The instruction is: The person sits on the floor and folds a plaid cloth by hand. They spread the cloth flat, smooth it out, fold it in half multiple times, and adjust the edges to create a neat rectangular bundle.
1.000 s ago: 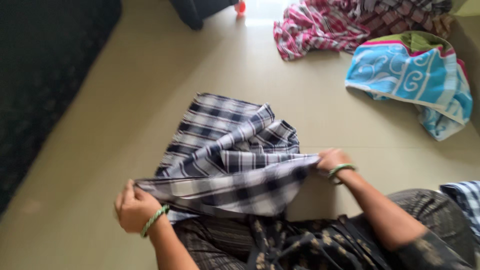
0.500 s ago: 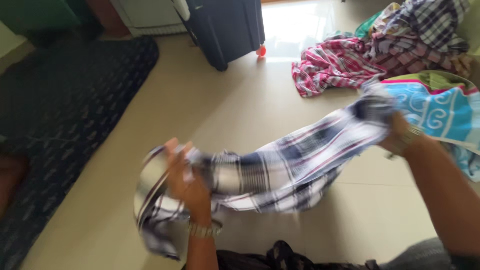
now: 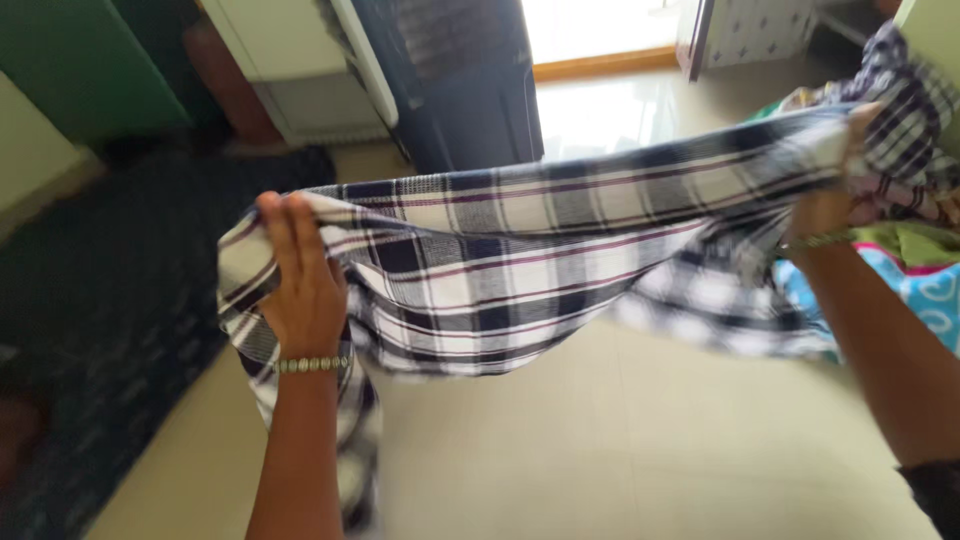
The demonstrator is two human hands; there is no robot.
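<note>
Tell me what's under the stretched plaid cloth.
Under the plaid cloth, held by left hand and right hand, is bare tile floor. It covers part of a blue towel.

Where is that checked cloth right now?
In the head view the checked cloth hangs stretched in the air between the left hand and the right hand, above the pale floor.

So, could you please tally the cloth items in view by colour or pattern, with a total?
Dark blue and white checked cloth, stretched between left hand and right hand: 1
Blue towel with pale swirls: 1
Green cloth: 1
Total: 3
</note>
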